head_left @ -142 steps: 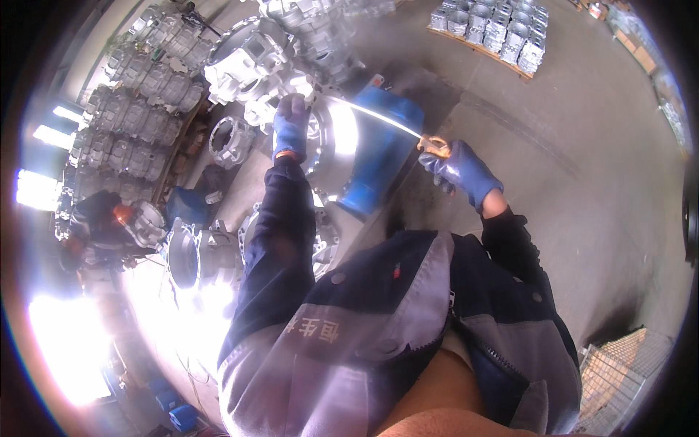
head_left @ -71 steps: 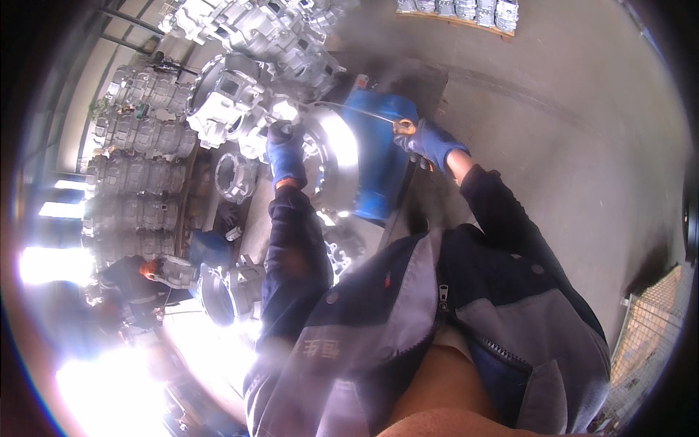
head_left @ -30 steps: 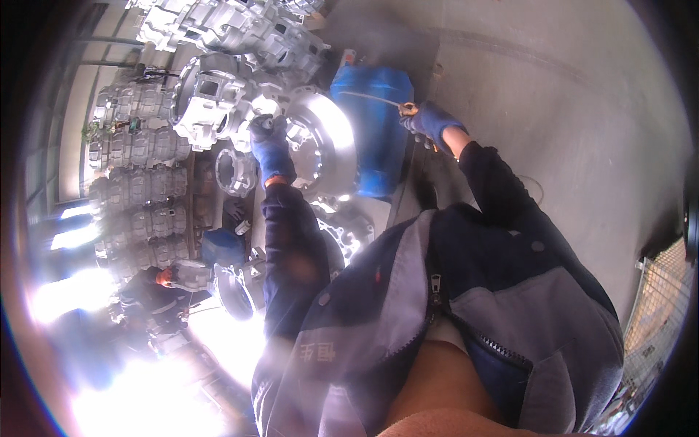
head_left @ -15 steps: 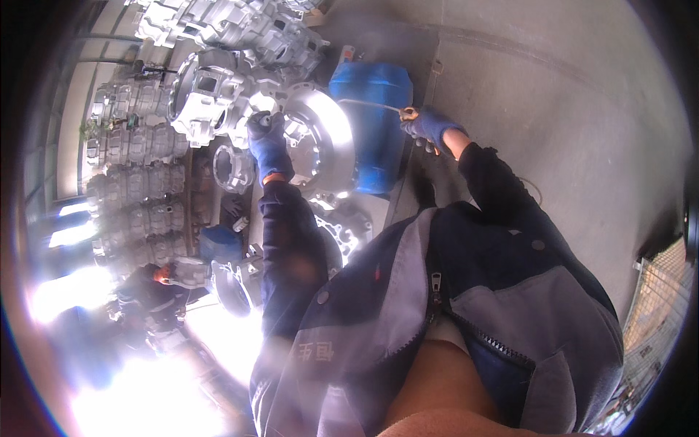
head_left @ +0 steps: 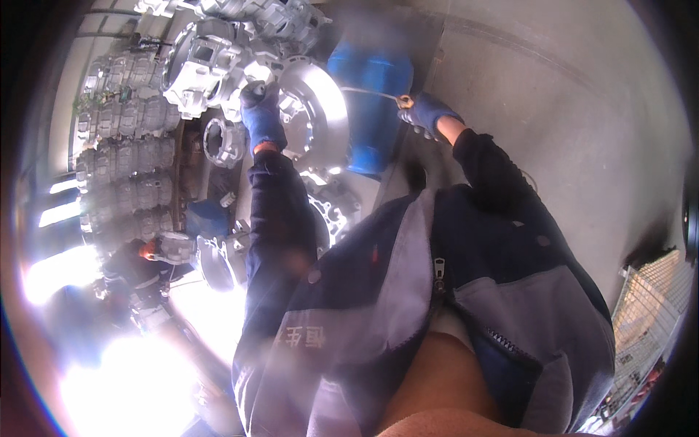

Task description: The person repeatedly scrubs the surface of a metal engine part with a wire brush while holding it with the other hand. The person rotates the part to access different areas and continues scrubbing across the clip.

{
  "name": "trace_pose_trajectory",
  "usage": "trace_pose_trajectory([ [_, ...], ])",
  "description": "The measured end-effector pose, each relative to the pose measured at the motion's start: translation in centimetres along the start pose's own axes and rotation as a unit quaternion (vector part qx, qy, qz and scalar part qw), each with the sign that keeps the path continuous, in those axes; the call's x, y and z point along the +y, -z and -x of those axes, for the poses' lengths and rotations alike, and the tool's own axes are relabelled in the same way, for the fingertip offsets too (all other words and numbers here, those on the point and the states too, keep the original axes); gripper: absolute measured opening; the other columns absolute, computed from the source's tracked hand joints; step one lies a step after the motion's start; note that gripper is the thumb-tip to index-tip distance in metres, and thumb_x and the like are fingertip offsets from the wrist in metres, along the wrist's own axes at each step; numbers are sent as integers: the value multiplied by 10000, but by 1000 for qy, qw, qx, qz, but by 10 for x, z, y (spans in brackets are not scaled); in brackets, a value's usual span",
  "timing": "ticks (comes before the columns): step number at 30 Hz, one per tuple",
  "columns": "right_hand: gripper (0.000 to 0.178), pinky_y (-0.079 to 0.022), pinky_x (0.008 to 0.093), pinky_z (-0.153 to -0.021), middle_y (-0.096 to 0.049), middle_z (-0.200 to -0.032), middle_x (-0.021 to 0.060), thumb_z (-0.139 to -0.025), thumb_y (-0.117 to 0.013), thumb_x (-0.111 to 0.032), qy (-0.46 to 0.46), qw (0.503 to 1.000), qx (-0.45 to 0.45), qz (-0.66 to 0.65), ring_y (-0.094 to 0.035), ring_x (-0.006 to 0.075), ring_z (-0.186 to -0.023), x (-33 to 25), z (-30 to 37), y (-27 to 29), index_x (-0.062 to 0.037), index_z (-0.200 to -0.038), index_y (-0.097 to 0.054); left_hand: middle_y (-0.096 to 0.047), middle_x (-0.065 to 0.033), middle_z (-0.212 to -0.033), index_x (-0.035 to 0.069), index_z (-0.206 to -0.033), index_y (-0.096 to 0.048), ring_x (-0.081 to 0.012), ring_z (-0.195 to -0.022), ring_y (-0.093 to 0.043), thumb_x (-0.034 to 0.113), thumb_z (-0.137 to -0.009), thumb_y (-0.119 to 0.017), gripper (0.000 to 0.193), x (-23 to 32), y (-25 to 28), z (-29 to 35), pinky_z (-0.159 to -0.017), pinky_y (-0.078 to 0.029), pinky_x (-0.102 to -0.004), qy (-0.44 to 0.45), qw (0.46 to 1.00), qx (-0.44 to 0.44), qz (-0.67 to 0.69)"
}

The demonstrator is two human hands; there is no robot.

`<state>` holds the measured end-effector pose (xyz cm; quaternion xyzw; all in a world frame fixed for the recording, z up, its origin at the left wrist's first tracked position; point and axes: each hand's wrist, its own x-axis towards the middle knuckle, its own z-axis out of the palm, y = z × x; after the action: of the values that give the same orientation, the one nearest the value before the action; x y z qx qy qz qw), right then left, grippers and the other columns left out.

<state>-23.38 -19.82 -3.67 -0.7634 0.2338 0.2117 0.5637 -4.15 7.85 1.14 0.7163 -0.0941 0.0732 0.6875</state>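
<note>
At the blue drum's (head_left: 369, 135) right edge, the right hand (head_left: 428, 116) grips a thin rod (head_left: 370, 92) pointing left toward the ring casting (head_left: 333, 120). Whether the left hand (head_left: 263, 116) grips is unclear.

I can make out rows of silvery metal castings (head_left: 124, 160) stacked along the left, with a small blue container (head_left: 207, 218) and a co-worker in dark clothing (head_left: 129, 271) nearby, before glare washes out my feed's lower left. Farther right I see a blue plastic drum (head_left: 371, 113), grey floor (head_left: 561, 109), and a wire mesh cage (head_left: 652, 313) near the edge.
</note>
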Motion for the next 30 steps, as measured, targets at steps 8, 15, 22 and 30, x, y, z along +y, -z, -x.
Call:
trace_pose_trajectory([
  [8,388,-500,344,-553,-666,-735,92,-860,-626,-381,41,979,-120,161,-617,182,-547,44,52,7,-153,-1173,-650,-616,-53,-917,48,-1186,-549,-118,-778,-589,95,-755,-772,487,4,-4,-3,-661,-491,-249,-34,992,33,-115],
  [15,294,-444,266,-446,-630,-761,65,-862,-648,-238,66,982,-167,-55,-594,117,-562,51,83,48,-45,-1081,-615,-617,-101,-1016,15,-1165,-553,-178,-888,-581,236,-737,-795,539,-4,10,-26,-788,-472,-295,0,989,-1,-148],
  [22,352,-457,250,-470,-618,-752,53,-848,-668,-198,61,986,-25,-156,-577,113,-547,32,80,58,-34,-1150,-592,-639,-153,-1054,-9,-1107,-577,-253,-955,-613,360,-658,-823,631,-25,29,-58,-854,-471,-338,68,965,129,-220],
  [30,288,-482,250,-541,-637,-793,45,-869,-628,-165,72,974,-54,-210,-623,121,-634,86,109,78,-22,-1119,-609,-677,-106,-906,-5,-1057,-594,-219,-739,-648,89,-741,-744,362,13,66,7,-652,-525,-333,78,957,278,-17],
])
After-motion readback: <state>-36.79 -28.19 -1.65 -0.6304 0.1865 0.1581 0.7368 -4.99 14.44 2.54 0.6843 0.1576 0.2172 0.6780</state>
